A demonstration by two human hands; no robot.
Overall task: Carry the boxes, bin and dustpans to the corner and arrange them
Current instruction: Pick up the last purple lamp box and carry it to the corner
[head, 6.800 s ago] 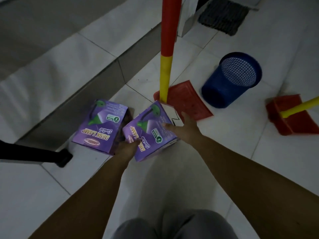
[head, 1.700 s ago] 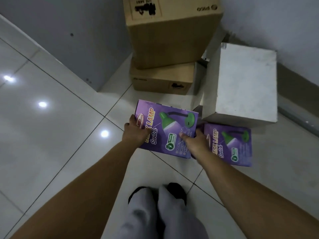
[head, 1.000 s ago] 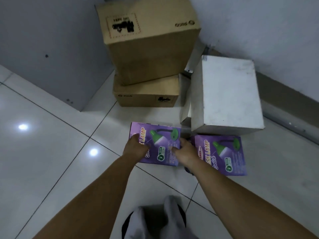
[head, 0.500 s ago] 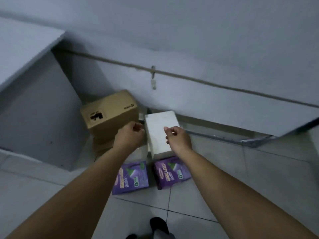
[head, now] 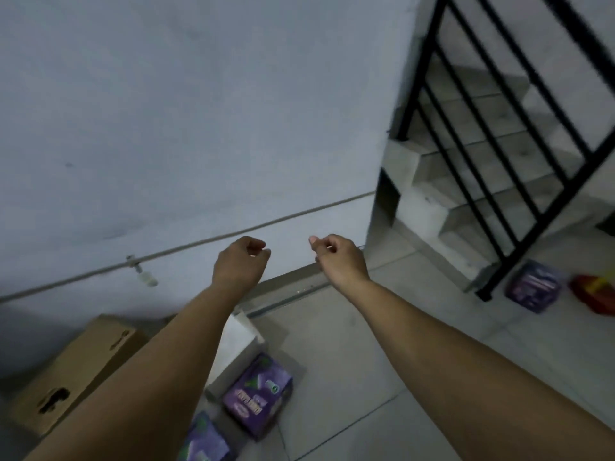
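Two purple desk-lamp boxes stand on the floor in the corner: one [head: 258, 404] beside a white box [head: 238, 341], the other [head: 204, 444] at the bottom edge, partly behind my left arm. A third purple box [head: 532, 287] lies far right by the stair railing, with a red dustpan [head: 595, 294] next to it. My left hand [head: 241, 261] and my right hand [head: 336, 257] are raised in front of the wall, fingers loosely curled, holding nothing. The blue bin is out of view.
A brown cardboard box [head: 76, 371] sits at the lower left against the wall. A black stair railing [head: 492, 154] and concrete steps [head: 466, 181] fill the upper right. A cable [head: 166, 251] runs along the wall. Tiled floor [head: 382, 361] stretches between corner and stairs.
Both hands let go of the purple box, which now stands beside the other in the corner. My hands rose empty and the view swung right toward the stairs.
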